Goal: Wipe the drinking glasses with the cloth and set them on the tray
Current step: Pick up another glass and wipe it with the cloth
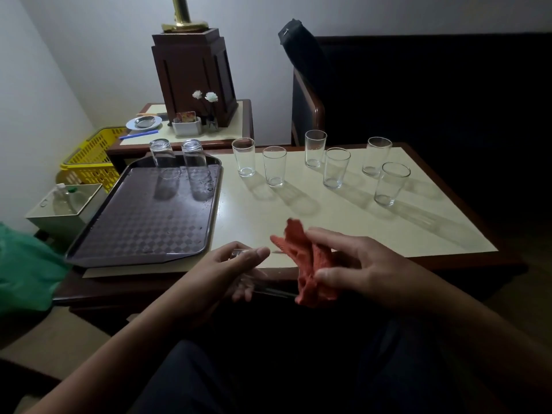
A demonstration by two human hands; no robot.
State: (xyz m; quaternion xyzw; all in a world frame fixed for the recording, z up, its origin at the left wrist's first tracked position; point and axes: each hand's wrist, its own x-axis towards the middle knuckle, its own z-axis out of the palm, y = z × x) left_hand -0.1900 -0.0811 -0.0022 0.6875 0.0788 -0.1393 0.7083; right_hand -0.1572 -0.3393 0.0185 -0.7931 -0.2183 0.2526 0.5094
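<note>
A: Left hand first: fingers and thumb are curled round a glass, which lies on its side just over the near edge of the bench.
B: And the right hand?
A: Thumb and fingers are pinched on the orange cloth, bunched up right at the glass's open end. Cloth and rim meet. Whether the cloth goes inside, I cannot tell.
B: Move outward for me. The tray?
A: Dark, checker-patterned, on the bench's left end, just beyond the left hand. 2 upturned glasses stand side by side at its far edge, mouths down.
B: And the rest?
A: 6 upright glasses stand on the bench to the right of the tray, loosely in 3 pairs, none touching.
B: Anything further back?
A: A side table carrying a dark wooden lamp base. A yellow basket sits left of it, behind the tray.
</note>
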